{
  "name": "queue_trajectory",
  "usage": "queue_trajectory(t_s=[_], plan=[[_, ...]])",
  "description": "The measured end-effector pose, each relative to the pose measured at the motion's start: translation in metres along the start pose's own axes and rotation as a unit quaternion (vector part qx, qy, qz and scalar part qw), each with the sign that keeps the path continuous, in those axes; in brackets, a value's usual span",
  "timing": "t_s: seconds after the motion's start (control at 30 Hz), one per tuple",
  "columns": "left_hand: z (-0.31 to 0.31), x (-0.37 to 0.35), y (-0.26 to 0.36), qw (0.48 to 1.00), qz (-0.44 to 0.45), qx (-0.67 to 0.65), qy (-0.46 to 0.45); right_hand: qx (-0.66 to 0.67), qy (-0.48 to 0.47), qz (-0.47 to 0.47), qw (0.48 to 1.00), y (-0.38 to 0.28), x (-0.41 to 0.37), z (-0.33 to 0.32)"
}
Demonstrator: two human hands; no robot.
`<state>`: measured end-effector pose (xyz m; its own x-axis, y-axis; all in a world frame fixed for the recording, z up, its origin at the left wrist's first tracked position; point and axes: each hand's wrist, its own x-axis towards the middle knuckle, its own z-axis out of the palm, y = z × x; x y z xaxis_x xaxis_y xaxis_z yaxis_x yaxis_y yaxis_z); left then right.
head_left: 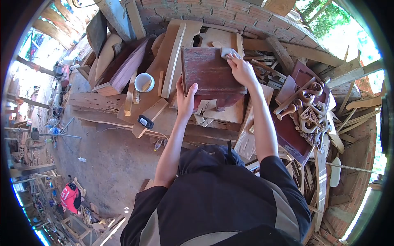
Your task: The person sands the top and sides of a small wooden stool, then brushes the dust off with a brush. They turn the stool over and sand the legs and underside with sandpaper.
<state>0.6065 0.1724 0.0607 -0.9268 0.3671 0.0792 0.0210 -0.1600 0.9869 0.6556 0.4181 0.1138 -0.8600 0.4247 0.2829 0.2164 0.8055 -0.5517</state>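
A small dark red-brown wooden stool (205, 69) stands on the cluttered bench, its flat top worn and its short legs partly showing below. My left hand (186, 98) grips the stool's left edge, thumb on top and fingers round the side. At the far right corner of the top, my right hand (241, 69) is closed on a folded grey piece of sandpaper (227, 52), pressed near the edge. Left of the stool lie a long pale wooden strip (174, 61) and a white tub (144, 83) with something tan inside.
A black device (145, 122) rests on a board at the bench's front. Carved scrollwork (312, 108) lies on dark red panels to the right, among loose timber. A brick wall (246, 18) stands behind. A red garment (70, 197) shows at lower left.
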Motion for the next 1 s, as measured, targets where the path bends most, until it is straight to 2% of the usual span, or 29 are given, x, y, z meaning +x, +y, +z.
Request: queue_trajectory(t_s=[0.07, 0.17, 0.23, 0.27, 0.33, 0.37, 0.47, 0.53, 0.6, 0.67, 0.73, 0.8, 0.9, 1.0], plan=[[0.001, -0.001, 0.000, 1.000, 0.001, -0.001, 0.001, 0.003, 0.010, -0.006, 1.000, 0.016, 0.024, 0.008], [0.002, 0.000, 0.001, 1.000, 0.009, 0.020, 0.005, -0.008, -0.030, 0.032, 0.999, 0.023, 0.050, 0.001], [0.001, 0.001, -0.004, 0.998, 0.011, 0.060, 0.009, 0.020, -0.114, 0.104, 0.988, 0.023, 0.055, -0.007], [0.000, 0.001, -0.006, 0.998, 0.011, 0.060, 0.008, 0.020, -0.112, 0.105, 0.988, 0.023, 0.050, -0.005], [0.001, 0.002, -0.008, 0.995, 0.013, 0.094, 0.023, 0.038, -0.044, 0.044, 0.997, 0.022, 0.031, -0.001], [0.001, 0.003, -0.008, 0.995, 0.013, 0.093, 0.025, 0.035, -0.078, 0.094, 0.992, 0.021, 0.024, -0.005], [-0.001, 0.001, -0.004, 0.993, -0.002, 0.112, 0.023, 0.062, -0.077, 0.117, 0.988, 0.003, -0.022, -0.018], [0.000, 0.000, -0.004, 0.993, -0.005, 0.112, 0.027, 0.074, -0.037, 0.077, 0.994, -0.005, -0.059, -0.027], [0.000, 0.001, -0.003, 0.993, -0.010, 0.111, 0.025, 0.123, -0.033, 0.055, 0.990, -0.017, -0.093, -0.040], [-0.002, 0.000, -0.004, 0.993, -0.016, 0.111, 0.025, 0.110, -0.022, 0.031, 0.993, -0.030, -0.120, -0.051], [-0.004, -0.001, -0.007, 0.994, -0.005, 0.107, 0.019, 0.097, -0.010, 0.008, 0.995, -0.033, -0.127, -0.053], [-0.006, -0.001, -0.008, 0.996, 0.004, 0.090, 0.014, 0.132, -0.010, 0.042, 0.990, -0.035, -0.129, -0.053], [-0.004, 0.000, -0.003, 0.997, 0.014, 0.069, -0.003, 0.103, -0.031, 0.099, 0.989, -0.040, -0.113, -0.059], [-0.002, 0.000, 0.001, 0.998, 0.012, 0.060, -0.012, 0.105, -0.032, 0.095, 0.989, -0.021, -0.083, -0.045]])
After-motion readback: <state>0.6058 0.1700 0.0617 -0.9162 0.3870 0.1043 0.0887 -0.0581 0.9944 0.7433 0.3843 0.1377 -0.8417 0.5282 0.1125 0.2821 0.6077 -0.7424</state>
